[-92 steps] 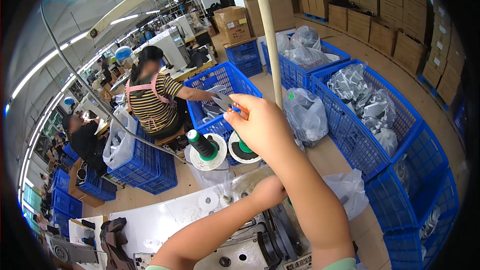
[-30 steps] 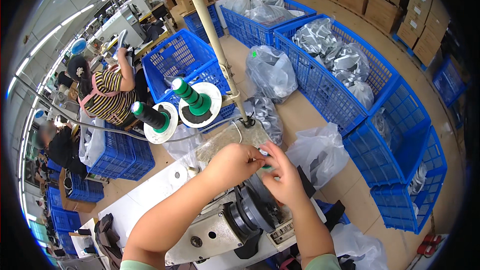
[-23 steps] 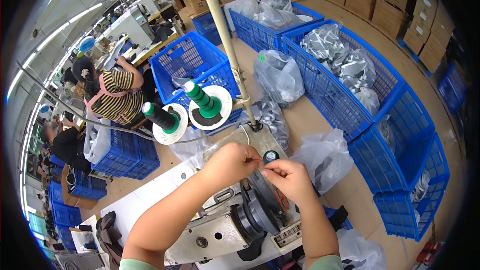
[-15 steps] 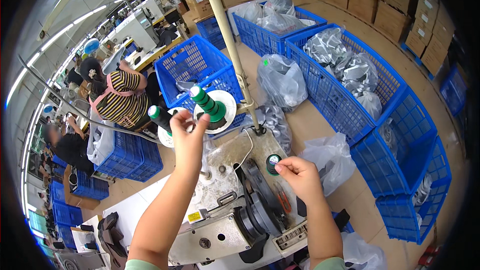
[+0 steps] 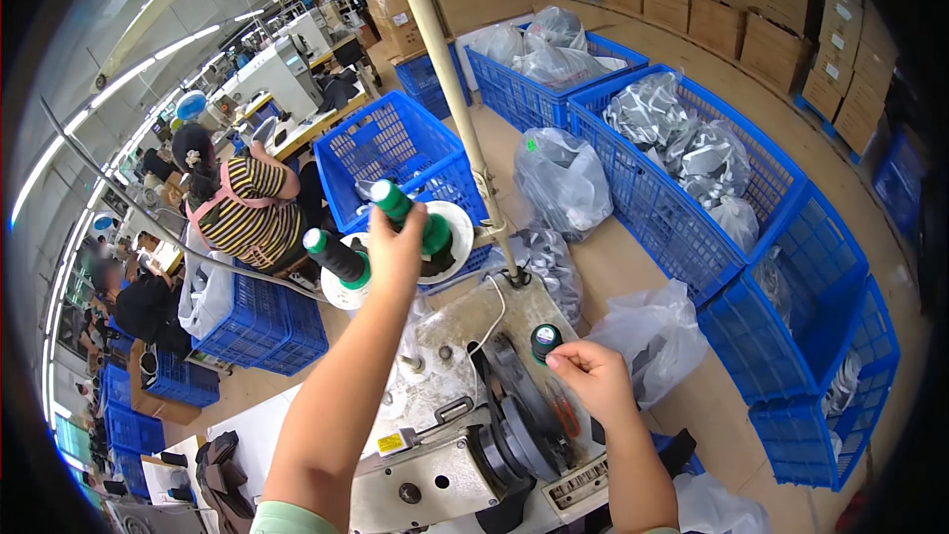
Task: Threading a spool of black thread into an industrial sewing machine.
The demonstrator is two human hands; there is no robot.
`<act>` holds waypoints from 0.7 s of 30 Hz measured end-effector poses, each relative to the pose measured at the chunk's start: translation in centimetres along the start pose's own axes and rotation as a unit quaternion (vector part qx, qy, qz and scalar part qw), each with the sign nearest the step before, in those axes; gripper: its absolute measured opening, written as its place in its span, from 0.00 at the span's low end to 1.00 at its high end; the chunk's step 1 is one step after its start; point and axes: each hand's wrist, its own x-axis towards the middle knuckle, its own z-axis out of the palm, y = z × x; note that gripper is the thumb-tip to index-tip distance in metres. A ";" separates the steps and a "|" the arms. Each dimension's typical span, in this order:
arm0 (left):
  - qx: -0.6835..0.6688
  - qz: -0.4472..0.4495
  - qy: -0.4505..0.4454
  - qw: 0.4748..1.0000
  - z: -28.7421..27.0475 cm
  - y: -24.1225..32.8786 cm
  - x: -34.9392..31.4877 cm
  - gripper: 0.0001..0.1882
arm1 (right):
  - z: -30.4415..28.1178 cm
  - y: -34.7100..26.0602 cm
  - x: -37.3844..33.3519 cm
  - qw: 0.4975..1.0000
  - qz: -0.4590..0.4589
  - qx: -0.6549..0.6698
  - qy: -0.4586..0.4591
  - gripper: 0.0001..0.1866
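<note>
My left hand (image 5: pixel 397 255) is closed around a green thread spool (image 5: pixel 388 200), one of the green spools stacked on a white round holder (image 5: pixel 461 237). To its left, a black thread cone (image 5: pixel 336 259) with a green base stands on another white holder (image 5: pixel 338 294). My right hand (image 5: pixel 595 376) has thumb and forefinger pinched together beside a small dark thread spool (image 5: pixel 545 339), which sits on the worn machine table. What lies between those fingertips, if anything, is too fine to make out. Below both hands is a sewing machine (image 5: pixel 425 489) with a dark pulley wheel (image 5: pixel 529 435).
A pale upright pole (image 5: pixel 450 79) rises behind the spools. Blue crates (image 5: pixel 682 208) with bagged pieces line the right, and a filled plastic bag (image 5: pixel 563 183) lies on the floor. Another person (image 5: pixel 242 203) in a striped top sits to the left. Orange-handled snips (image 5: pixel 565 415) lie by the wheel.
My left hand has moved right from between the cones and closed on the green spool. My right fingertips have shifted slightly down the dark spool's near side.
</note>
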 end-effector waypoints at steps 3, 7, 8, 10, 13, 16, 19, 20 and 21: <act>-0.058 0.050 0.021 0.997 -0.7 2.4 1.0 0.17 | -0.1 -0.1 0.1 1.000 0.004 0.010 -0.001 0.07; -0.122 0.120 0.024 0.985 -2.7 7.4 0.8 0.18 | -0.3 -0.4 0.1 1.000 0.001 0.009 0.000 0.07; -0.144 0.166 0.026 0.975 -2.9 8.6 0.2 0.18 | -0.5 -0.4 0.1 1.000 0.006 0.008 0.002 0.07; -0.100 0.216 0.028 0.971 -4.3 11.2 -1.7 0.18 | -0.8 -0.5 0.2 1.000 0.007 0.002 0.008 0.07; -0.067 0.286 0.034 0.955 -7.2 13.0 -4.8 0.19 | -0.8 0.0 0.6 1.000 0.002 0.005 0.024 0.07; -0.057 0.296 0.024 0.953 -9.7 13.4 -8.3 0.22 | -1.4 -0.4 0.4 0.999 -0.004 0.011 0.044 0.07; 0.080 0.212 -0.060 0.972 -12.4 11.9 -11.6 0.22 | -1.5 -0.1 0.6 0.999 -0.004 0.029 0.035 0.07; 0.202 0.160 -0.110 0.960 -13.0 11.3 -12.3 0.20 | -1.5 0.0 0.6 0.999 0.000 0.030 0.032 0.07; 0.214 0.110 -0.141 0.960 -12.5 10.5 -12.7 0.20 | -1.6 0.1 0.7 0.999 0.000 0.032 0.035 0.07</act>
